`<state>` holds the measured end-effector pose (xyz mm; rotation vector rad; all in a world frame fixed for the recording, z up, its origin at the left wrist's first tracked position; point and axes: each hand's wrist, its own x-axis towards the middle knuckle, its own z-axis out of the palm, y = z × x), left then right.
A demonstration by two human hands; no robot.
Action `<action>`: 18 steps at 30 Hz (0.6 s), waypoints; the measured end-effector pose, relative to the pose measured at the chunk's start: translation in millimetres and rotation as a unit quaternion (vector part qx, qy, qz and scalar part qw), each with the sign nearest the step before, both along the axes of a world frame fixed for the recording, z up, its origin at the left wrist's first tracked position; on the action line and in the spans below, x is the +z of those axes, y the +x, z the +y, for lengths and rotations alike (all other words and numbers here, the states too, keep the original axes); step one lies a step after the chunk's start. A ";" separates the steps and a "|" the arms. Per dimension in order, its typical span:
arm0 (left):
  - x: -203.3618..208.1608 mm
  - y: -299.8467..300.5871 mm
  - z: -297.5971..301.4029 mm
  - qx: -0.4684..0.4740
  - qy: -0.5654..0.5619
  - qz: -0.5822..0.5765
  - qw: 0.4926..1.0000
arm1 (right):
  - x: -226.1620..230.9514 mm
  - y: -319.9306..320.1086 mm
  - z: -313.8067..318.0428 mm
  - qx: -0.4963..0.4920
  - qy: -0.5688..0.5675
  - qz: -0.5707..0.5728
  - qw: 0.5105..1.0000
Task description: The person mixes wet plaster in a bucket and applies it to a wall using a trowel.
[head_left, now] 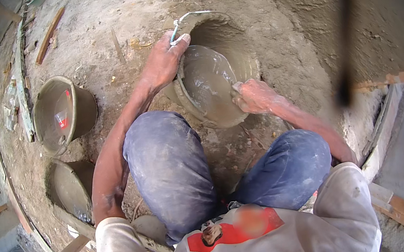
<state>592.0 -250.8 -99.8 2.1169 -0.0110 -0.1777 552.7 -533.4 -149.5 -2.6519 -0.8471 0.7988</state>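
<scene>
A mud-coated bucket (244,57) stands tilted on the ground in front of my knees, with greyish, shiny water (208,82) inside. At its upper left rim, my left hand (167,60) is closed around the edge, its thumb by the pale cord handle (177,27). My right hand (257,96) is curled into a fist at the bucket's lower right side, next to the water. Whatever its fingers hold is hidden from this view.
To my left stand a second bucket (83,111) with a red-marked clear item (61,120) in it and a third bucket (87,172). Wooden strips (50,35) lie beyond them. Wet mortar (295,14) spreads to the right. A blurred dark rod (345,22) crosses the upper right.
</scene>
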 end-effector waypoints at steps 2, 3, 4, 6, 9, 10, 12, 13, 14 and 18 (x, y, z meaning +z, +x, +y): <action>-1.8 -0.3 5.9 0.004 -0.013 -0.001 1.000 | 5.2 -6.6 3.8 -0.036 0.075 0.043 0.996; -1.3 3.3 2.9 0.001 -0.025 -0.006 1.000 | 5.8 -7.5 -2.2 -0.050 0.100 0.049 0.993; -0.2 6.7 -0.8 -0.005 -0.037 -0.010 0.999 | 7.8 -9.3 -9.0 -0.066 0.125 0.054 0.988; -1.0 6.6 1.7 0.023 -0.025 0.048 0.998 | 16.4 -15.0 -20.7 -0.034 0.143 0.016 0.989; -28.1 2.5 19.1 0.044 -0.114 -0.020 0.992 | 60.3 -16.6 -32.0 -0.019 0.185 0.001 0.982; -30.1 1.7 21.6 0.047 -0.111 -0.026 0.992 | 82.9 -14.8 -41.7 -0.020 0.199 0.004 0.980; -30.7 1.1 26.1 0.053 -0.110 -0.022 0.992 | 129.5 -4.2 -64.4 -0.107 0.174 0.145 0.968; -28.5 2.7 24.1 0.053 -0.110 -0.010 0.992 | 146.0 -0.5 -75.2 -0.149 0.167 0.219 0.950; -27.4 7.6 17.5 0.048 -0.103 -0.007 0.993 | 158.8 1.9 -93.3 -0.230 0.176 0.255 0.923; -26.1 14.4 -1.8 0.037 -0.094 -0.007 0.995 | 199.6 43.9 -192.9 -0.429 0.194 0.131 0.872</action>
